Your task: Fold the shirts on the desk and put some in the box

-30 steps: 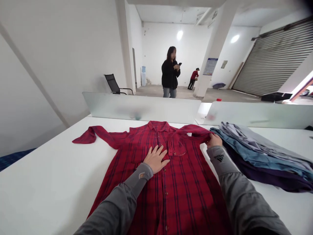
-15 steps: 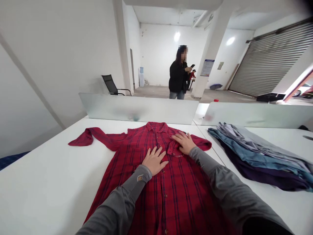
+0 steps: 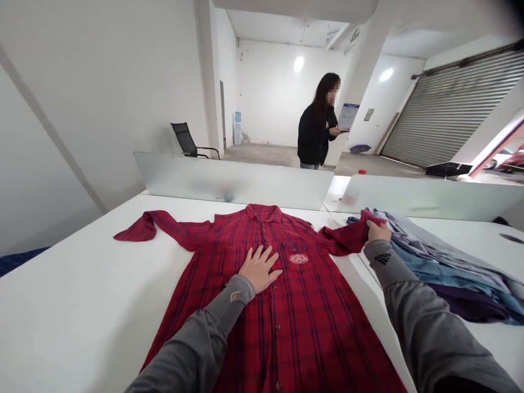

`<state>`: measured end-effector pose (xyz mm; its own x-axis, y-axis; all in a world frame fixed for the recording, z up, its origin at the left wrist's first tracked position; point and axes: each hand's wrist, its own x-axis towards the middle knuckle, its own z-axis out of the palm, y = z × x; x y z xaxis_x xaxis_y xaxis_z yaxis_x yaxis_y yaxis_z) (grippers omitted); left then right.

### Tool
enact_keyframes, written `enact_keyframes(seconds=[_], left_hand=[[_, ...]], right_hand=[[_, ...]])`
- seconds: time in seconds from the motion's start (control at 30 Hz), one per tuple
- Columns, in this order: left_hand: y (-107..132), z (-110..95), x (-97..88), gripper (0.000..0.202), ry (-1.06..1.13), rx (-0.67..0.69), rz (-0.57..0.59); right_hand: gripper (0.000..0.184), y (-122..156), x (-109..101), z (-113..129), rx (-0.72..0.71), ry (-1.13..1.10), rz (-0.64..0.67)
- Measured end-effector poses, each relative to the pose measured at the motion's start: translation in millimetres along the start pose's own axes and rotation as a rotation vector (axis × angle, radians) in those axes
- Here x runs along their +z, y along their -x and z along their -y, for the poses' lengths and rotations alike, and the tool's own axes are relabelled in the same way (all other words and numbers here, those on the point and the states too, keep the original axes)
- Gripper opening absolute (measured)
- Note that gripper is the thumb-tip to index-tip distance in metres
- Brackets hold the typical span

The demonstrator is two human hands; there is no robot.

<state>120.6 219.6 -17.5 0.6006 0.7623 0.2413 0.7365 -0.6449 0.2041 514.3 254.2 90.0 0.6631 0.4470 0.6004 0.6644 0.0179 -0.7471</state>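
1. Gripping a sleeve [image 3: 346,240] in the right hand [image 3: 378,233] beside folded clothes [image 3: 434,245].
2. Resting the left hand [image 3: 259,268] spread on the plaid shirt [image 3: 311,311], face-up on the white table [image 3: 73,295].
3. Just drew that sleeve off the chest [image 3: 233,232], baring a patch [image 3: 298,258], leaving both sleeves outspread.
4. Can read "adidas" on the grey cuff [image 3: 382,258].

Bright o/all, glare on back wall [image 3: 270,98]; soft shadow on tbl [image 3: 82,295] L of shirt [image 3: 315,305]; top-R corner dark (wide-angle warp at edges).
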Motion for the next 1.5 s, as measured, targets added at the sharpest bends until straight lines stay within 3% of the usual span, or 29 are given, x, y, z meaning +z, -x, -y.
enact_keyframes(seconds=[0.1,0.27,0.33,0.43,0.5,0.63,0.67,0.77,0.87,0.97,1.1,1.2,1.3,1.5], left_hand=[[-0.1,1.8,0.8,0.062,-0.004,-0.004,-0.003],[-0.5,1.9,0.7,0.061,-0.01,-0.01,0.007],[-0.3,0.8,-0.1,0.062,-0.008,-0.003,0.004],[0.2,-1.2,-1.7,0.062,-0.007,0.005,-0.01],[0.4,-2.3,-2.9,0.061,-0.007,0.0,-0.022],[0.5,-2.8,-4.3,0.058,0.012,-0.028,-0.016],[0.5,-2.8,-4.1,0.057,0.014,-0.028,-0.019],[0.6,-4.2,-3.1,0.056,0.008,-0.034,-0.032],[0.6,-8.5,-6.6,0.053,0.005,-0.02,-0.049],[1.4,-6.1,-21.0,0.044,-0.036,-0.03,-0.152],[4.3,30.1,-47.9,0.043,-0.191,-0.329,-0.348],[6.4,72.7,-58.0,0.033,-0.234,-0.533,-0.264],[5.7,103.2,-59.4,0.024,-0.215,-0.549,-0.137],[-6.2,116.5,-77.7,0.012,-0.13,-0.488,-0.075]], right_hand=[[0.013,-7.1,12.9,31.8,0.095,-0.294,-0.015],[0.023,-5.3,58.6,127.4,0.012,-0.721,0.152],[0.031,20.3,78.6,163.7,-0.075,-0.86,0.296],[0.043,76.7,98.9,188.8,-0.182,-0.873,0.691],[0.044,108.0,101.4,179.8,-0.226,-0.695,0.811],[0.04,133.1,88.0,118.7,-0.257,-0.187,0.572],[0.04,136.1,84.2,100.6,-0.269,-0.045,0.563],[0.041,150.6,76.7,54.4,-0.378,0.347,0.717],[0.048,168.0,73.8,29.3,-0.494,0.597,0.824],[0.05,174.9,72.6,22.4,-0.531,0.672,0.849],[0.052,172.7,71.3,23.2,-0.537,0.659,0.859],[0.053,172.4,70.7,24.4,-0.531,0.661,0.869],[0.054,173.2,70.5,25.8,-0.523,0.668,0.878],[0.053,172.3,72.5,26.0,-0.547,0.669,0.84]])
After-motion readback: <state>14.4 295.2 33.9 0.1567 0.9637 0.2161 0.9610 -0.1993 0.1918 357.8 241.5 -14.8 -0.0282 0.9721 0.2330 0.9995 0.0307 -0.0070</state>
